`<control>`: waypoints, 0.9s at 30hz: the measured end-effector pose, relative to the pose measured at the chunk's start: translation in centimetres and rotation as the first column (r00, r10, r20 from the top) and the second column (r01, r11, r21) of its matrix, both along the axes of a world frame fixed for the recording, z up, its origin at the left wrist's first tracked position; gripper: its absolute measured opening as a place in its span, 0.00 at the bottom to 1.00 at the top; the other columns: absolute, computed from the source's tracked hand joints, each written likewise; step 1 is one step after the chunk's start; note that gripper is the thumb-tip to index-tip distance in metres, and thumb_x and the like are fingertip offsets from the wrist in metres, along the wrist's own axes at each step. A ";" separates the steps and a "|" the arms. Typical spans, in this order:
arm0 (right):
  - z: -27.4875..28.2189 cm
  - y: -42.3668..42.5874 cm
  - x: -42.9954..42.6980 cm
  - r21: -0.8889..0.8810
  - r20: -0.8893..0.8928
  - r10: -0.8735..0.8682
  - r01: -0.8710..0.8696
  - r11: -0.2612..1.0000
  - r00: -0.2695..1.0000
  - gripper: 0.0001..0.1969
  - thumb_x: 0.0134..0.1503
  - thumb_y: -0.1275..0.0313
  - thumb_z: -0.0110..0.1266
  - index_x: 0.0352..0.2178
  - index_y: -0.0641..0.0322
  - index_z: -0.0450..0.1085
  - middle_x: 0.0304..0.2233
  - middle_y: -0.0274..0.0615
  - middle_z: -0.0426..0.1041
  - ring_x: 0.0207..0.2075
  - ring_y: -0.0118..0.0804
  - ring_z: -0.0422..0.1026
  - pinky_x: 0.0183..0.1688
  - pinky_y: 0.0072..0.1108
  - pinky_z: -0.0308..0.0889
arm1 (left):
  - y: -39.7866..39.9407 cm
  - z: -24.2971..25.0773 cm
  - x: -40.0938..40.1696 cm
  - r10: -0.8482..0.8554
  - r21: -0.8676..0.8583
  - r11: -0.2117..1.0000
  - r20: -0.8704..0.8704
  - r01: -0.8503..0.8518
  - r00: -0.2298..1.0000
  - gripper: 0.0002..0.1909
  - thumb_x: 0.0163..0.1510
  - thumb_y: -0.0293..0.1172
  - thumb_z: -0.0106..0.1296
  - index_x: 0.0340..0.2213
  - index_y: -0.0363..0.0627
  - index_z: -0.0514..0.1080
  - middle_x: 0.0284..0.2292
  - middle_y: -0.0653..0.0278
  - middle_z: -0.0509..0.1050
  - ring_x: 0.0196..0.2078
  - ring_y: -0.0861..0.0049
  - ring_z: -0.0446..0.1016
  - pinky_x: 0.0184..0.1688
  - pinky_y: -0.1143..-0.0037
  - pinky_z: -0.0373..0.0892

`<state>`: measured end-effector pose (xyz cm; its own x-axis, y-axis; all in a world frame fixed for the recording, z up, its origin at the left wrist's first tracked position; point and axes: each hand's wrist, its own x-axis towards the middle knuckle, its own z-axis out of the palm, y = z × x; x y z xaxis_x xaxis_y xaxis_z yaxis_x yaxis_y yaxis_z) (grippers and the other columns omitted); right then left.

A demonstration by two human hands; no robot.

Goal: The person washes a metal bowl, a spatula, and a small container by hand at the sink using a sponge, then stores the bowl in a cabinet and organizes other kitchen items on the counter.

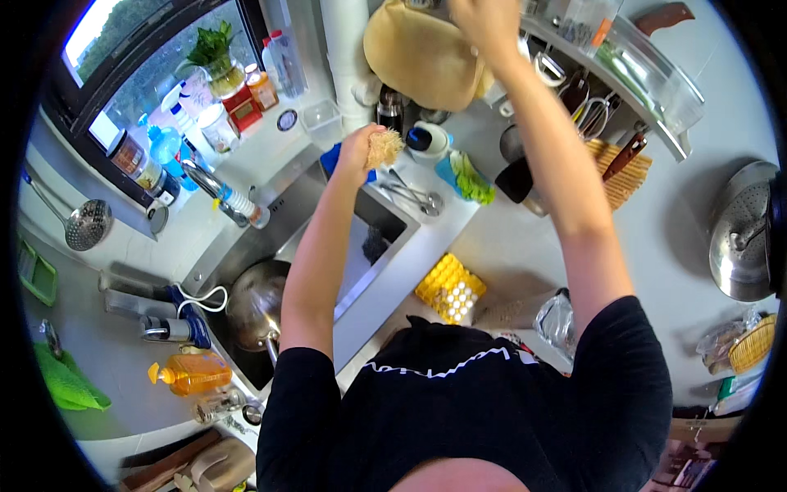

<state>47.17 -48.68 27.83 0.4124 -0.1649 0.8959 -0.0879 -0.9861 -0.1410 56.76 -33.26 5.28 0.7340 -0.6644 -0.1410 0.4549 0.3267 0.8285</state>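
My left hand (358, 152) grips a tan, fibrous scrubber (385, 149) above the far corner of the steel sink (295, 175). Under it lies a blue item (332, 158), partly covered by the hand. My right hand (489, 27) is raised at the top edge, beside a large tan, rounded item (424, 58); its fingers are partly out of view, and whether it holds anything cannot be told. A dark bottle (390, 112) stands between the hands. Metal spoons (424, 200) rest on the counter next to green leaves (470, 178) on a light-blue item.
A wok (258, 304) sits in the sink's near-left part, below the faucet (230, 200). Bottles and a jar of green leaves (222, 71) line the windowsill. Orange soap (197, 373) stands left. A rack (645, 104) with hanging utensils is at upper right; yellow egg trays (450, 289) lie lower.
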 end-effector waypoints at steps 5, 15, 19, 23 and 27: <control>-19.2 1.0 -1.2 0.518 -0.220 0.328 -0.176 0.837 0.919 0.11 0.49 0.66 0.43 0.26 0.59 0.70 0.25 0.50 0.70 0.30 0.51 0.69 0.31 0.34 0.64 | 1.6 -6.7 1.2 -0.142 0.484 0.811 0.709 -0.329 0.691 0.11 0.48 0.34 0.45 0.32 0.42 0.70 0.26 0.58 0.73 0.28 0.66 0.73 0.32 0.73 0.69; -34.6 -0.2 -5.2 0.913 -0.387 0.474 0.256 0.318 0.791 0.13 0.51 0.76 0.39 0.36 0.68 0.67 0.25 0.42 0.72 0.24 0.31 0.72 0.25 0.20 0.68 | -3.9 -10.9 -1.9 -0.822 0.688 0.556 0.538 -0.466 -0.186 0.12 0.43 0.34 0.49 0.32 0.48 0.72 0.33 0.61 0.72 0.34 0.66 0.72 0.34 0.70 0.69; -36.9 -1.6 -6.4 0.877 -0.455 0.437 0.306 0.370 0.776 0.13 0.52 0.74 0.39 0.38 0.66 0.66 0.27 0.42 0.72 0.25 0.31 0.73 0.25 0.20 0.69 | -6.9 -11.7 -2.0 -0.914 0.730 0.406 0.315 -0.550 -0.258 0.11 0.40 0.35 0.51 0.28 0.46 0.74 0.30 0.60 0.74 0.35 0.67 0.73 0.35 0.71 0.69; -36.3 -1.3 -7.7 0.904 -0.413 0.418 0.311 0.292 0.809 0.12 0.47 0.68 0.44 0.32 0.59 0.71 0.22 0.42 0.73 0.25 0.36 0.73 0.32 0.23 0.65 | -8.0 -11.9 -2.0 -0.954 0.744 0.281 0.147 -0.607 -0.262 0.09 0.44 0.31 0.47 0.28 0.47 0.74 0.32 0.62 0.75 0.36 0.70 0.74 0.35 0.73 0.69; -36.3 -1.8 -8.2 0.926 -0.374 0.438 0.304 0.225 0.817 0.13 0.47 0.67 0.44 0.33 0.58 0.71 0.23 0.42 0.73 0.26 0.36 0.73 0.33 0.23 0.65 | -7.8 -11.2 -2.3 -0.944 0.712 0.300 0.125 -0.635 -0.306 0.09 0.46 0.28 0.45 0.28 0.49 0.75 0.32 0.63 0.75 0.36 0.72 0.74 0.34 0.74 0.70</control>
